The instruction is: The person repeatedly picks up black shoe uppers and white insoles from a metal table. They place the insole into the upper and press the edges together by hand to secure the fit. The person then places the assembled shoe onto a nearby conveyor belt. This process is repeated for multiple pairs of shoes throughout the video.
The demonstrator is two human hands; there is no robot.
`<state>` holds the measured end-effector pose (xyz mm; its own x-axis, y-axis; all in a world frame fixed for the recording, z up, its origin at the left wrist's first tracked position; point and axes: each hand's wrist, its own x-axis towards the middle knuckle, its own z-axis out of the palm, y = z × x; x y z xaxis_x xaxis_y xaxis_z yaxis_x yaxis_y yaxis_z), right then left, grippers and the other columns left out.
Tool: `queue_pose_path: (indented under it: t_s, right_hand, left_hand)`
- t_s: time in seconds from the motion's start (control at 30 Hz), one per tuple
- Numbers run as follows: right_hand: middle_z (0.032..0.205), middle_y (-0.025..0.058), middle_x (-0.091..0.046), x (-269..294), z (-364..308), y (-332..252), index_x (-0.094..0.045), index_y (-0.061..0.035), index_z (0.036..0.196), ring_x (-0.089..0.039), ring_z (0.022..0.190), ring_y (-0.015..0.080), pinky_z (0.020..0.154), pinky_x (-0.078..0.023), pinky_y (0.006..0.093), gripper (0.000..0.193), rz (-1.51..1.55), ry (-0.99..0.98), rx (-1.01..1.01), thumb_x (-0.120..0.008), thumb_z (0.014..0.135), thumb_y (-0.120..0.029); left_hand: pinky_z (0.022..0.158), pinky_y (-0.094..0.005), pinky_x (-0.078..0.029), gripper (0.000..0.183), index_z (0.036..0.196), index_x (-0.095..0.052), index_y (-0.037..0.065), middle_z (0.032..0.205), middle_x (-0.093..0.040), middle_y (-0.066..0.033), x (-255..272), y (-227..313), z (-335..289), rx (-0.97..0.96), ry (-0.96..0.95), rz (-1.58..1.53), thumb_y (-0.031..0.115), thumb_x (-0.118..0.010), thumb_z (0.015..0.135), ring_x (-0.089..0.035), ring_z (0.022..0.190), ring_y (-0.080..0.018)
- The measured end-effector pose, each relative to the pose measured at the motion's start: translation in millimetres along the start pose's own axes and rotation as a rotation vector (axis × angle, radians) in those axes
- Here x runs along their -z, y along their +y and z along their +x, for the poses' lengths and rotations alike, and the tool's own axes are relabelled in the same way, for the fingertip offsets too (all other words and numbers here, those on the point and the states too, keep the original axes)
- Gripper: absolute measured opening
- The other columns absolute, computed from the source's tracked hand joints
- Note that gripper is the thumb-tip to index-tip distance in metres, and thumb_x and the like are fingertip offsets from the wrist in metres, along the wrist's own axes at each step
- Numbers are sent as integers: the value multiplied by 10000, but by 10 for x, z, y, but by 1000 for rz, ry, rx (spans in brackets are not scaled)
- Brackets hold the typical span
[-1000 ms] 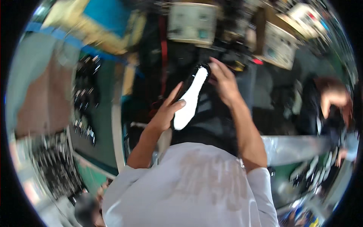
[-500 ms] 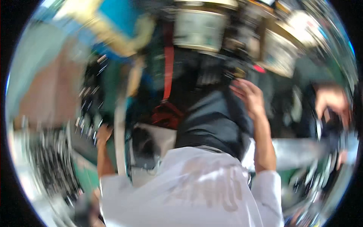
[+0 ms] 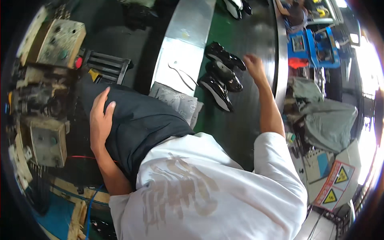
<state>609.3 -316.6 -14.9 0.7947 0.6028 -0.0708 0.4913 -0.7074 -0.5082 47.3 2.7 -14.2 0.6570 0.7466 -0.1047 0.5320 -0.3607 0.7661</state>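
Observation:
My left hand [image 3: 101,118] rests on my dark trousers [image 3: 148,114], thumb apart from the stretched fingers, with nothing in it. Reaching out over a dark green conveyor belt [image 3: 250,108], my right hand [image 3: 256,71] has loosely bent fingers close to the toe of a shiny black shoe [image 3: 225,56]. I cannot tell if it touches the shoe. Nothing shows in its grasp. Just nearer on the belt are another black shoe [image 3: 226,76] and a black shoe with a white sole edge [image 3: 216,93]. Further shoes [image 3: 234,9] stand at the belt's far end.
A metal ledge [image 3: 182,54] with a patterned grey cloth [image 3: 176,100] borders the belt's left side. Old machine boxes [image 3: 62,42] stand at left, with a black rack [image 3: 106,66]. At right are a blue machine [image 3: 316,46], a grey-green cover [image 3: 330,124] and a person [image 3: 296,16].
My body and view have swung round, bringing the belt to my right. My left hand has come off the left side onto my trousers; my right hand has left my leg for the shoes.

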Motion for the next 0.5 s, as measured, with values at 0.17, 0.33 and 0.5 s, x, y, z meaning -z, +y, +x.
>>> queue_pose_path:
  t_s: [0.17,0.33,0.5]
  right_hand:
    - [1486,294,-640,-372,-1644,1078,-417,80,1615,-653,1349,370,1125,-518,461,944,-97,-321,-226,-843,917,-393]
    - [1453,331,-636,-1307,-1745,478,-257,-56,1720,-645,1354,442,1140,-510,474,1106,-150,-270,-226,-874,858,-369]
    - [1401,265,-691,-1186,-1777,542,-365,49,1659,-723,1221,333,1072,-548,384,1008,79,-268,-154,-867,867,-318]
  left_hand:
    - [1131,-442,-486,454,1482,-626,29,1444,-657,-206,-276,371,401,-190,-151,47,106,-658,1036,-622,1350,-391]
    - [1115,-439,-497,434,1446,-652,23,1414,-672,-212,-540,482,434,-175,-270,23,89,-672,1018,-639,1313,-413]
    - [1026,-394,-561,465,1480,-628,31,1350,-695,-189,-779,674,534,-175,-247,-173,55,-692,1020,-700,1225,-295]
